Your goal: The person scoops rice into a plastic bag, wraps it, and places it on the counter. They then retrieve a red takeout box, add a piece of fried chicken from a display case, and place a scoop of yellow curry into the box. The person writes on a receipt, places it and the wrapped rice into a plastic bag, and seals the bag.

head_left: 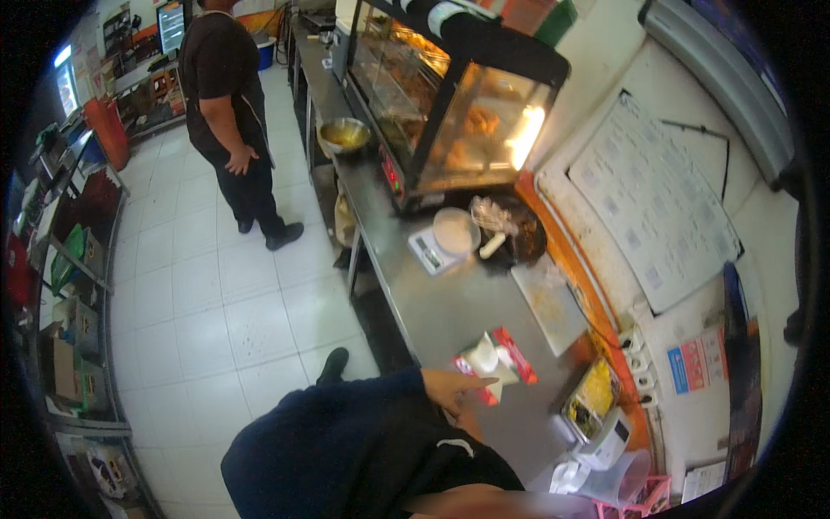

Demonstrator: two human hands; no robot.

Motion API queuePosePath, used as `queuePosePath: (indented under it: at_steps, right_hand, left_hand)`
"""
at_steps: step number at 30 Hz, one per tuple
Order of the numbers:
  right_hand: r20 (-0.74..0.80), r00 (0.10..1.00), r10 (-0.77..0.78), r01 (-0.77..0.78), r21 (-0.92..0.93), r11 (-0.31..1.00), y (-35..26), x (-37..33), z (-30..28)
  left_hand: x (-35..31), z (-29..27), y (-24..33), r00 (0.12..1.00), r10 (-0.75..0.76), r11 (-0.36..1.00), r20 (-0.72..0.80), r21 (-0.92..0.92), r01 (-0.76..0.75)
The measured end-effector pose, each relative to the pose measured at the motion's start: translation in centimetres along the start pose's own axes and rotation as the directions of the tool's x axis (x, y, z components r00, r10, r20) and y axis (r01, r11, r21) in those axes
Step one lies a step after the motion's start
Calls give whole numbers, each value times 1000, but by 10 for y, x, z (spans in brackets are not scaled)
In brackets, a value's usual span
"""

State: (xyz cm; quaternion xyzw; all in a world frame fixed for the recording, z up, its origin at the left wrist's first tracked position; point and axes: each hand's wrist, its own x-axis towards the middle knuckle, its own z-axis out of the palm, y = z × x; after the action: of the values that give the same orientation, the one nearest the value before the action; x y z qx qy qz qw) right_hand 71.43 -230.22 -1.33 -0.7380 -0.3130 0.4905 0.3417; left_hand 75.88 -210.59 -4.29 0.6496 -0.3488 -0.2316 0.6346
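My left hand [451, 391] reaches in from a dark sleeve, with a finger stretched over the near edge of a red-and-white carton [519, 356]. The carton lies opened on the metal counter. White paper and a small white rounded item [484, 356] sit in it; I cannot make out the item's kind. Just below the left hand shows a strip of skin, likely my right hand [469, 424]; its fingers are hidden. Nothing shows gripped in the left hand.
Along the steel counter [415, 298] stand a kitchen scale [430, 253] with a tub, a dark pan [529, 238], a white cutting board [553, 307], a metal food tray [596, 389] and a lit glass warmer [484, 130]. Another person [226, 104] stands on the tiled floor, far left.
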Motion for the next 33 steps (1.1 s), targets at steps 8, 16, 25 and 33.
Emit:
queuePosePath:
  at_steps: [8, 16, 25, 33]
  right_hand:
    - [-112, 968, -224, 163, -396, 904, -105, 169, -125]
    - [-332, 828, -451, 244, -512, 824, -249, 301, -223]
    - [-770, 377, -515, 457, -329, 826, -366, 320, -304]
    - [-736, 44, -676, 419, -601, 681, -416, 310, -327]
  left_hand:
    - [-131, -189, -57, 779, -93, 990, -620, -137, 9]
    - [-293, -214, -227, -136, -648, 520, -749, -566, 639]
    - [-290, -198, -336, 526, -814, 526, -246, 70, 848]
    - [-222, -255, -304, 520, -829, 491, -205, 175, 853]
